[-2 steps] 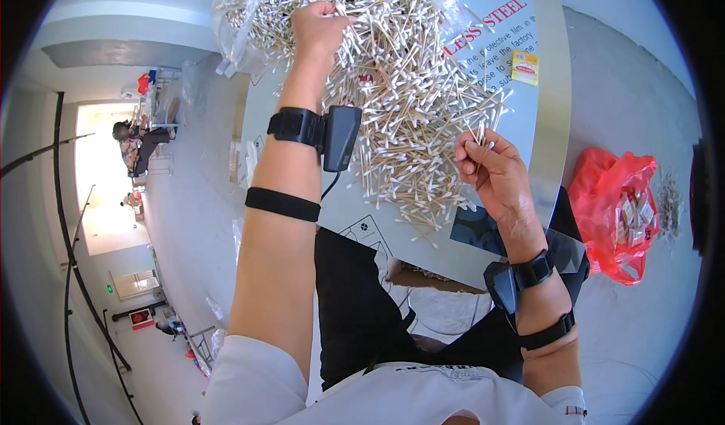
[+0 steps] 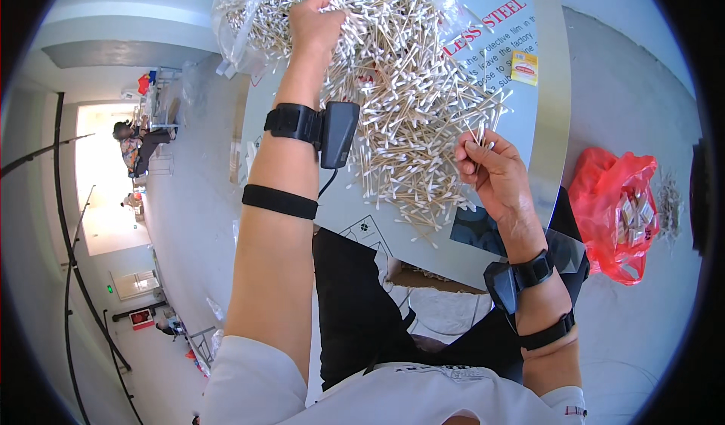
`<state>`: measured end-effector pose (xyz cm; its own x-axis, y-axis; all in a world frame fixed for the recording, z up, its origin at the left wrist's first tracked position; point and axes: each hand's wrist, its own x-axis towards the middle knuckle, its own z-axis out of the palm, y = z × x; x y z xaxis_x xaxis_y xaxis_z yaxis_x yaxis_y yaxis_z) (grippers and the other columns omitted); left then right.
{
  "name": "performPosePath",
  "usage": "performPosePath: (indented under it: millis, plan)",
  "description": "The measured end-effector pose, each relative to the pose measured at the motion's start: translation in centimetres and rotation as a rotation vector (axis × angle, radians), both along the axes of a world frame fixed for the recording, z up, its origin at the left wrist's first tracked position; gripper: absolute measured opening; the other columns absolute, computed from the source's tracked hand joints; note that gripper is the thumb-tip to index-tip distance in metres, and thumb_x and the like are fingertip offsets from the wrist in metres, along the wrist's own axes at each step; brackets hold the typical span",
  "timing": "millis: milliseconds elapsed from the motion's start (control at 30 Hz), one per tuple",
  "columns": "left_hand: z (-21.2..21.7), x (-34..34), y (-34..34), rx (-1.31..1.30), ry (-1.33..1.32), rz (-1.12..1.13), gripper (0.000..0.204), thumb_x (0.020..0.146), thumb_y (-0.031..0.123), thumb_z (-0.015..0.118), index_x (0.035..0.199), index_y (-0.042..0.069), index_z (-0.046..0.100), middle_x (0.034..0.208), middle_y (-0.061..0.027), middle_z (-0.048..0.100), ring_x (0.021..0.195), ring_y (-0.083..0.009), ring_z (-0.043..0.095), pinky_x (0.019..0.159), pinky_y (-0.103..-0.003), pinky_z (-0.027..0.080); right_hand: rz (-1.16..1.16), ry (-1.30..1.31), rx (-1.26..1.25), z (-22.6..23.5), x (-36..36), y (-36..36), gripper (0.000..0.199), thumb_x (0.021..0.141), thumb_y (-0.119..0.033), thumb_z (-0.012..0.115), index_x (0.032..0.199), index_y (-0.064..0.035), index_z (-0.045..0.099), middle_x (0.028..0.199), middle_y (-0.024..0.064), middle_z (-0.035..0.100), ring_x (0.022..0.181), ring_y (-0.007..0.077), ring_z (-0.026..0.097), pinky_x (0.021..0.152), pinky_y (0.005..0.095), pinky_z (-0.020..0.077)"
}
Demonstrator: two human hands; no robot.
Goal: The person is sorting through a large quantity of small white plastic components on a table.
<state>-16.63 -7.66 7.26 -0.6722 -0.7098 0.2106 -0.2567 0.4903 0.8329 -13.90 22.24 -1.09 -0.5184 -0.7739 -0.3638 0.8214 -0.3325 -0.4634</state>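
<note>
A big heap of cotton swabs (image 2: pixel 411 115) with white tips and pale sticks spreads over the table. At its far left, my left hand (image 2: pixel 313 26) reaches into the swabs with fingers curled round some; the fingertips are partly hidden. My right hand (image 2: pixel 498 170) is at the heap's right edge, palm turned up. Between its thumb and fingers it pinches a few cotton swabs (image 2: pixel 481 134), tips pointing away from me.
Clear plastic bags (image 2: pixel 240 10) lie by the heap's far end. A small yellow-and-red packet (image 2: pixel 525 68) rests on the printed sheet covering the table (image 2: pixel 550 108). Right of the table, a red plastic bag (image 2: pixel 596 198) holds small packs. Other people (image 2: pixel 136 146) sit far left.
My left hand has shifted slightly left and its fingers have curled in more among the swabs. The right hand has stayed still.
</note>
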Motion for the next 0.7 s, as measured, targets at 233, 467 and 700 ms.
performPosePath:
  millis: [233, 467, 700]
  plan:
    - [-0.9, 0.8, 0.8, -0.085, 0.160, -0.081, 0.026, 0.069, 0.006, 0.069, 0.094, -0.001, 0.064, 0.077, -0.0069, 0.060, 0.069, -0.0163, 0.056, 0.061, -0.029, 0.044, -0.004, -0.007, 0.001, -0.1, -0.1, 0.1, 0.008, 0.087, -0.004, 0.052, 0.091, 0.0006, 0.058, 0.074, 0.0058, 0.059, 0.057, 0.0084, 0.048, 0.050, 0.0202, 0.0365]
    - [-4.7, 4.2, 2.3, -0.365, -0.256, -0.057, 0.008, 0.060, 0.016, 0.070, 0.062, 0.009, 0.067, 0.074, -0.0127, 0.056, 0.072, -0.0305, 0.054, 0.065, -0.040, 0.042, -0.004, -0.016, -0.017, -0.1, -0.1, 0.1, 0.008, 0.087, -0.004, 0.052, 0.091, 0.0006, 0.057, 0.074, 0.0060, 0.059, 0.057, 0.0084, 0.048, 0.049, 0.0200, 0.0363]
    - [-4.3, 2.9, 4.8, -0.792, -0.261, -0.080, 0.007, 0.061, 0.016, 0.070, 0.064, 0.010, 0.068, 0.072, -0.0116, 0.057, 0.083, -0.0309, 0.054, 0.072, -0.040, 0.043, -0.003, -0.023, -0.015, -0.4, 0.0, 0.0, 0.009, 0.087, -0.004, 0.052, 0.092, 0.0010, 0.057, 0.074, 0.0062, 0.059, 0.057, 0.0085, 0.049, 0.049, 0.0199, 0.0364]
